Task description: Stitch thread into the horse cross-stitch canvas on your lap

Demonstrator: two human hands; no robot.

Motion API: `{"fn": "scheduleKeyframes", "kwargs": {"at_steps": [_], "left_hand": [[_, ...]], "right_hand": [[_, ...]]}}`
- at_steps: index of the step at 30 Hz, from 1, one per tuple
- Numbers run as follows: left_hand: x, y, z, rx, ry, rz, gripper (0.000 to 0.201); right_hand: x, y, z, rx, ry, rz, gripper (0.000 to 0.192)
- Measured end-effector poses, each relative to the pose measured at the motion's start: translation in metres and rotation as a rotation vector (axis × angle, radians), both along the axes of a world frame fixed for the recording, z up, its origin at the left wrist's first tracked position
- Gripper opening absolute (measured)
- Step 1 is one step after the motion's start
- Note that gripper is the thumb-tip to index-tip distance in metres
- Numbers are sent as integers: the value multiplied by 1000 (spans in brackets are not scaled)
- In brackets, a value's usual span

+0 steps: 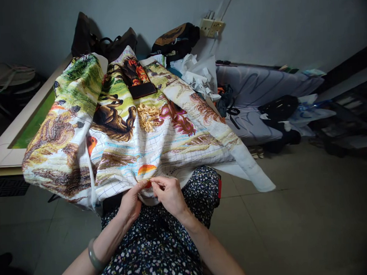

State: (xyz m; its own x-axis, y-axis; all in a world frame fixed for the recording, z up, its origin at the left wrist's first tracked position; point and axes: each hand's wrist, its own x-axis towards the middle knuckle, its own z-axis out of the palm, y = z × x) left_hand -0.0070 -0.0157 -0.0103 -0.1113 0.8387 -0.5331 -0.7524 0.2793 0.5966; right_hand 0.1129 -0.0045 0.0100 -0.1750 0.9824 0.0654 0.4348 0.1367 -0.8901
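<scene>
A large cross-stitch cloth (184,147), white with a printed grid and stitched brown horses, lies draped over a table and hangs down onto my lap. My left hand (132,201) grips its near edge, thumb on top, beside an orange-red stitched patch (146,169). Close against it, my right hand (172,196) is closed in a pinch at the same patch. Whatever is between those fingertips is too small to make out. Farther up the cloth rest a bundle of tan thread (150,116) and a dark flat rectangular thing (142,90).
The pale table edge (5,149) shows at left. Dark bags (114,44) and a brown-black bag (176,39) stand along the wall, near a socket (212,27). White plastic bags (198,73) lie beside the cloth. A grey covered seat (245,85) holds dark clothing (278,108).
</scene>
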Motion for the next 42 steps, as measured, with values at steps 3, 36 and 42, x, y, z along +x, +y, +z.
{"fn": "scheduleKeyframes", "kwargs": {"at_steps": [3, 36, 42], "left_hand": [[1, 0, 0, -10, 4, 6, 27], [1, 6, -2, -83, -37, 32, 23], [0, 5, -3, -90, -33, 12, 22]], "right_hand": [[-3, -1, 1, 21, -51, -29, 23], [-9, 0, -21, -281, 396, -149, 14], [-11, 1, -22, -268, 399, -154, 15]]}}
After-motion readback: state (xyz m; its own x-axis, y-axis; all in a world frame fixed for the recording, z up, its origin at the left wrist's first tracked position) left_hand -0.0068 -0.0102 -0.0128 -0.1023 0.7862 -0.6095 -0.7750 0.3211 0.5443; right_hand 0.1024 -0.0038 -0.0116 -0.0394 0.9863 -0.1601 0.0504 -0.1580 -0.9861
